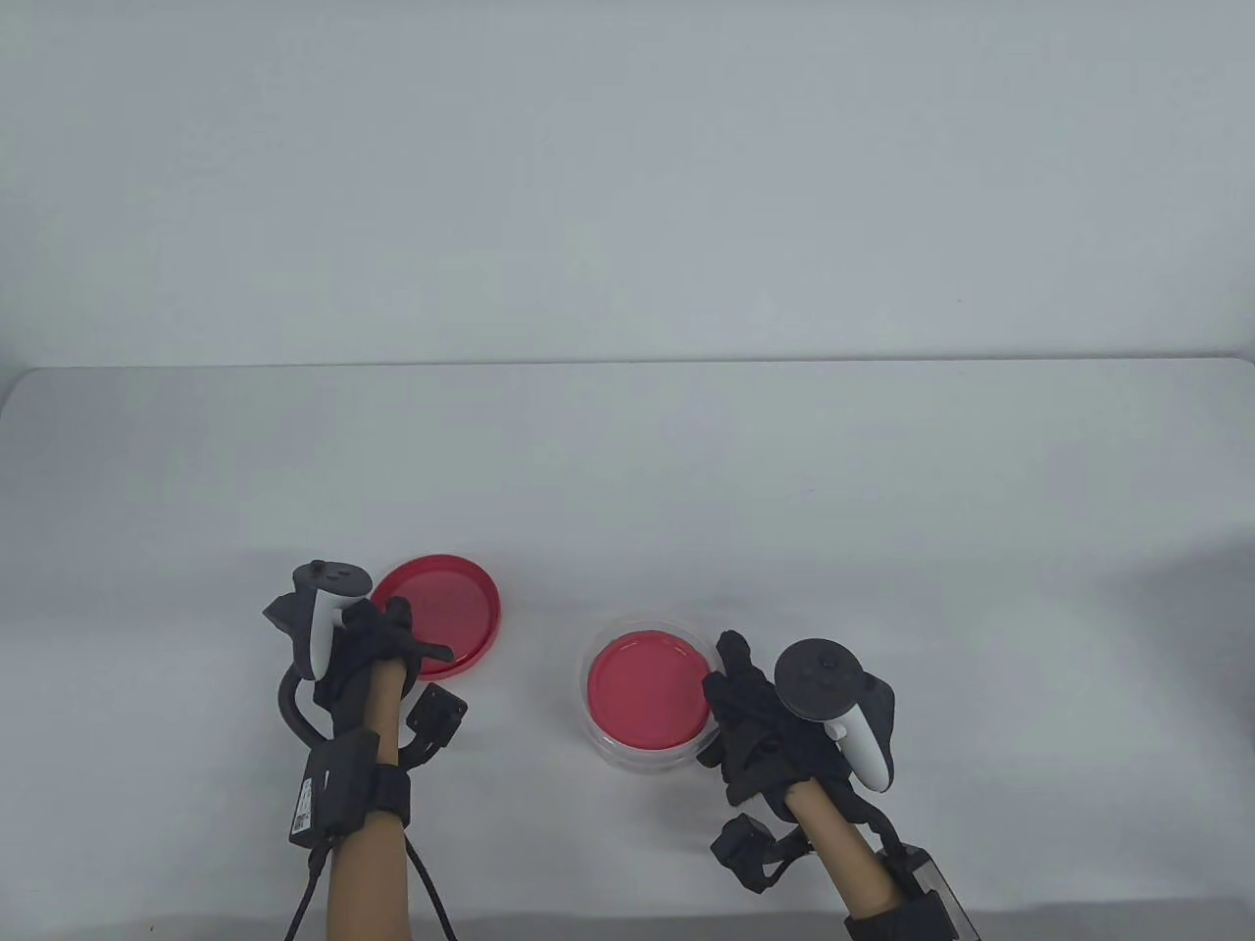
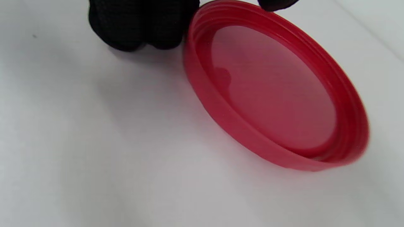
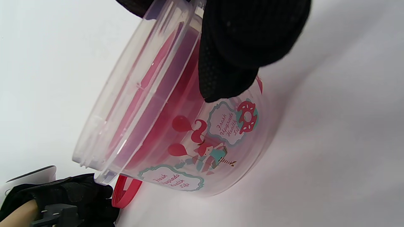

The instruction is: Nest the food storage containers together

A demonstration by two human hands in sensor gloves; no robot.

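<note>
A clear round container (image 1: 642, 755) with printed labels stands at the front middle of the table, with a smaller container closed by a red lid (image 1: 649, 694) nested inside it. My right hand (image 1: 724, 686) grips the clear container's right wall; in the right wrist view the thumb (image 3: 240, 47) presses on the outside of the clear container (image 3: 176, 132). A loose red lid (image 1: 441, 613) lies rim up to the left. My left hand (image 1: 404, 635) holds it at its near left edge, and in the left wrist view the fingers (image 2: 139, 25) touch the rim of this lid (image 2: 274, 91).
The white table (image 1: 686, 470) stretches back to a pale wall. Cables and sensor packs hang from both forearms near the front edge. My left hand and a sliver of the loose lid (image 3: 124, 192) show at the bottom left of the right wrist view.
</note>
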